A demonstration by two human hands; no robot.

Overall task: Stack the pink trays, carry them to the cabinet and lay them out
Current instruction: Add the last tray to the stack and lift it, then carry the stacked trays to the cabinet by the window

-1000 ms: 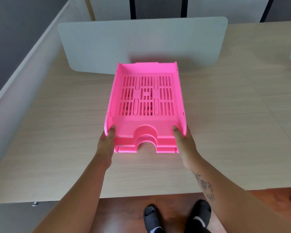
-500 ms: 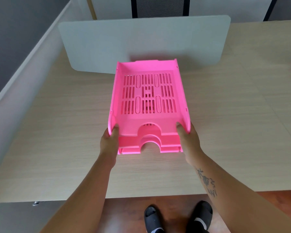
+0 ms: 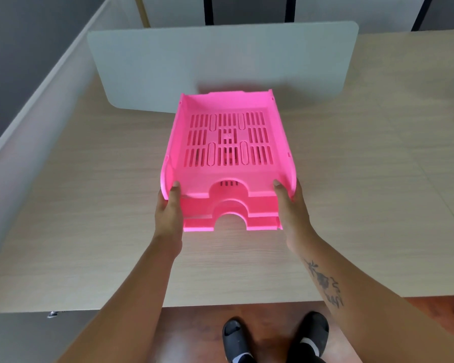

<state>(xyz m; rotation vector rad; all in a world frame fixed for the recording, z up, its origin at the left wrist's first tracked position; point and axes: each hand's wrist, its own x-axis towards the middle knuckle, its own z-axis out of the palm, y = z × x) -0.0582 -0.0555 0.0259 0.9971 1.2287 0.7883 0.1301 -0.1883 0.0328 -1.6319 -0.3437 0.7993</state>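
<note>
A stack of pink trays (image 3: 228, 142), slotted floors and arched cut-outs at the near end, is held over the middle of the wooden desk (image 3: 89, 205). Three front lips show, one above another. My left hand (image 3: 168, 213) grips the near left corner with the thumb over the top tray's side wall. My right hand (image 3: 291, 208) grips the near right corner the same way. The near end looks raised off the desk; whether the far end touches the desk I cannot tell.
A white rounded divider panel (image 3: 220, 64) stands upright right behind the stack. A grey partition (image 3: 24, 61) runs along the desk's left side. The desk's front edge is close to me, with my two black shoes (image 3: 273, 339) on the brown floor below it.
The stack has risen slightly and come a little towards me, tipping its near end up. Both hands keep the same grip on the near corners.
</note>
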